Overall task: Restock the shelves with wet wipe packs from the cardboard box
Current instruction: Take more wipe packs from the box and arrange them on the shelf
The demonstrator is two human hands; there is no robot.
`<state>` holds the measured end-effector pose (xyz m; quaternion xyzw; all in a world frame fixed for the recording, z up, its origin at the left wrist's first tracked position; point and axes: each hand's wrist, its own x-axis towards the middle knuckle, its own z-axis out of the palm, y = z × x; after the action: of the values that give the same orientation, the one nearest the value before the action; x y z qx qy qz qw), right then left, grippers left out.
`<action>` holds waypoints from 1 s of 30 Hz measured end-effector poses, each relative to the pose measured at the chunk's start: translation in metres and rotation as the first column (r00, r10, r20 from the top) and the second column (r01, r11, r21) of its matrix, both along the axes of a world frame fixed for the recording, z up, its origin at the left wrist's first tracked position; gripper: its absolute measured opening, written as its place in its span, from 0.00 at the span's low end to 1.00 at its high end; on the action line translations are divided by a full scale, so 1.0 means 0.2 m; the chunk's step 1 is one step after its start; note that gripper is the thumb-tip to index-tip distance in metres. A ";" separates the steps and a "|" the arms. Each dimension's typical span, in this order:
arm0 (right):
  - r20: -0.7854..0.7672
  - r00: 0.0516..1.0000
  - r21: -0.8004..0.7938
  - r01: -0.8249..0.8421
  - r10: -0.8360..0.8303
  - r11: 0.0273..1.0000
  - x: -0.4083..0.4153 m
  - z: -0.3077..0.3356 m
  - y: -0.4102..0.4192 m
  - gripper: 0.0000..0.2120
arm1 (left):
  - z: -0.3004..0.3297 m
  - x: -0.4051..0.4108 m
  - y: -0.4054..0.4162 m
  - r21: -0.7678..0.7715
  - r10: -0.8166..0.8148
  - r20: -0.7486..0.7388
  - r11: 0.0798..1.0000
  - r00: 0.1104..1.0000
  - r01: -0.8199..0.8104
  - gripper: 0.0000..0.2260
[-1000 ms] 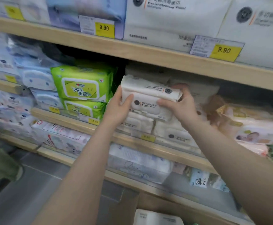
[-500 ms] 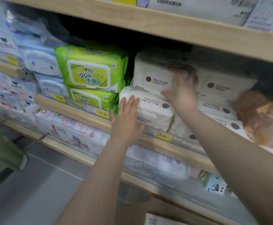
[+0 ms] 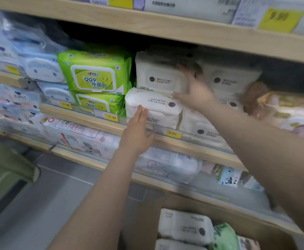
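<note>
Since the earlier frames, the white pack once carried between both hands has been set down on the middle shelf (image 3: 165, 141), and both grips have been given up.

Item — front white pack (image 3: 153, 107): laid flat at the front of the shelf, printing upside down, just beside the green 999 packs (image 3: 95, 78). A second white pack (image 3: 158, 76) is stood upright behind and above it, label facing out.

Item — left hand (image 3: 137, 132): fingers straight and together, tips pressed against the front face of the front white pack; nothing is held.

Item — right hand (image 3: 194, 91): opened wide, fingers spread, laid flat across the upright white pack, thumb touching the top edge of the front pack. Some motion blur is noted at the fingertips; no grip is seen.

Item — cardboard box (image 3: 228, 217): low in the view, below the shelves. More white packs (image 3: 185, 226) are seen inside, with a green-patterned pack beside them.

Assessment: one pack is judged delivered, and the present step is taken to be squaring and pushing it back into line. Restocking is judged incomplete — stock remains in the box. A return to the box is likely called for next. Soft packs may slump or slide forward if left proud of the shelf lip.
</note>
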<state>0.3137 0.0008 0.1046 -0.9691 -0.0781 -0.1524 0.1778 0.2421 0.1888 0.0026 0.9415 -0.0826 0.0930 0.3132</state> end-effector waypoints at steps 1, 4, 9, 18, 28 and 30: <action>0.016 1.000 0.048 -0.005 0.004 0.999 -0.09 -0.02 -0.02 0.39 | -0.03 -0.05 -0.01 0.007 -0.039 -0.047 0.999 0.998 0.039 0.33; 0.058 0.994 0.099 -0.103 0.098 0.990 -0.41 -0.19 -0.11 0.36 | -0.16 -0.24 -0.05 0.120 -0.165 -0.248 0.973 0.955 0.199 0.33; -0.063 0.971 -0.012 -0.231 0.230 0.973 -1.01 -0.61 -0.28 0.30 | -0.37 -0.65 -0.11 0.153 -0.169 -0.405 0.956 0.898 0.249 0.33; -0.562 0.790 0.035 -0.273 0.245 0.961 -1.86 -1.26 -0.47 0.31 | -0.84 -1.40 -0.15 -0.009 -0.099 -0.554 0.994 0.827 0.113 0.37; -0.774 0.564 0.030 -0.421 0.288 0.906 -1.94 -1.47 -0.44 0.32 | -0.92 -1.45 -0.18 -0.042 -0.077 -0.460 0.997 0.885 0.065 0.40; -0.776 0.560 0.018 -0.442 0.291 0.897 -1.93 -1.50 -0.44 0.35 | -0.94 -1.45 -0.18 -0.040 -0.071 -0.440 0.997 0.895 0.059 0.39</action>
<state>-0.0719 -0.0869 -0.1960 -0.9151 -0.2100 0.3172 0.1338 -0.0475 0.1527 -0.1859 0.9306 -0.0398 -0.1322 0.3389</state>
